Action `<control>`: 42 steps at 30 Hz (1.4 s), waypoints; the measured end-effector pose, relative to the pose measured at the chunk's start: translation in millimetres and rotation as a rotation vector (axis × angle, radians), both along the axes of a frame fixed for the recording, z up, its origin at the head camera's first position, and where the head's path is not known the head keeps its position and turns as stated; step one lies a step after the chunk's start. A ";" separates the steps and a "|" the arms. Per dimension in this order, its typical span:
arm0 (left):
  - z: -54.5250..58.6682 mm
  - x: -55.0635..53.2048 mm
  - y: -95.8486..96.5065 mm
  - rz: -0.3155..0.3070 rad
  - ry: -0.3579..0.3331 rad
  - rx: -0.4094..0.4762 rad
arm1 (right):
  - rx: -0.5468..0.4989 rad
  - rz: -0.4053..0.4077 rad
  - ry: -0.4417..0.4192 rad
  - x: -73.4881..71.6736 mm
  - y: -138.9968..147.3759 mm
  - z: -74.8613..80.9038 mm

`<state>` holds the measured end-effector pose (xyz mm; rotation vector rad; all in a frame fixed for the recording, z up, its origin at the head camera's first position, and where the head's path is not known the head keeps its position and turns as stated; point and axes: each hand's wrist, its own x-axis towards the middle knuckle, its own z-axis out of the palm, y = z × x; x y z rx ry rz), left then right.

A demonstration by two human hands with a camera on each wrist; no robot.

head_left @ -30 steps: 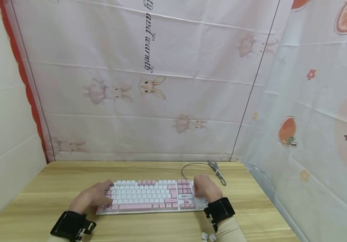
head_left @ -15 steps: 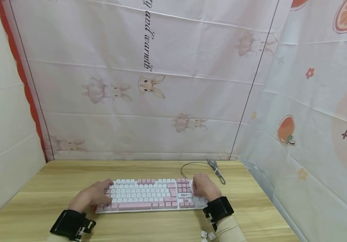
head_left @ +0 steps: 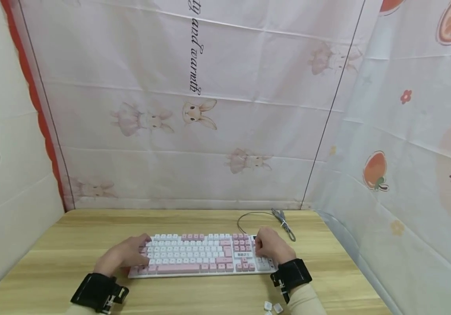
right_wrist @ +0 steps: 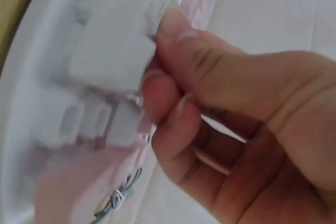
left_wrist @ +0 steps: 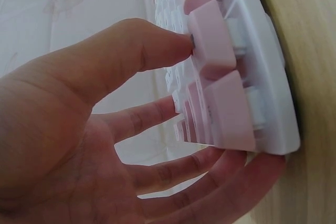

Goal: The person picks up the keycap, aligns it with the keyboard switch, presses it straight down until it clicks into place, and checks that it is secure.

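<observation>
A white and pink keyboard (head_left: pixel 178 269) lies flat on the wooden table. My left hand (head_left: pixel 128 251) grips its left end. In the left wrist view the thumb presses a pink keycap (left_wrist: pixel 212 40) on the front row, while the other fingers bend round the end and underside. My right hand (head_left: pixel 270 245) is over the number pad at the right end. In the right wrist view its thumb and index finger pinch the edge of a white keycap (right_wrist: pixel 113 40), the remaining fingers curled. Part of the pad is hidden by this hand.
Several loose white keycaps (head_left: pixel 278 308) lie near the table's front edge, beside my right forearm. A bundled grey cable (head_left: pixel 283 224) sits behind the keyboard on the right. Printed cloth curtains (head_left: pixel 209 183) hang round the table (head_left: pixel 194 295).
My right hand has shifted slightly right over the number pad, and a dark spot now shows at the pad's top left. The left hand keeps its grip. The head view has swung slightly.
</observation>
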<state>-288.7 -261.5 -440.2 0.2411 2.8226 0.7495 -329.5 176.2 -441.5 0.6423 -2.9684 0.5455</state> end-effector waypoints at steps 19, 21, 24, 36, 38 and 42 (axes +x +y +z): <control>-0.9 -1.6 1.2 0.004 -0.026 -0.005 | 0.045 0.164 -0.111 39.4 17.2 33.5; -1.2 -1.6 1.4 0.005 -0.023 -0.010 | 0.032 0.188 -0.133 43.5 21.6 33.8; -0.6 -1.6 1.8 0.005 -0.021 -0.013 | 0.011 0.226 -0.168 49.0 26.1 34.5; 2.3 -2.8 1.7 0.005 -0.015 -0.006 | -0.043 0.268 -0.506 72.9 23.3 34.7; 1.8 -1.9 0.8 -0.001 -0.012 0.005 | -0.017 0.239 -0.546 76.5 22.0 33.5; 0.4 -0.3 -0.2 -0.016 -0.011 0.022 | 0.044 0.175 -0.620 82.4 17.9 31.6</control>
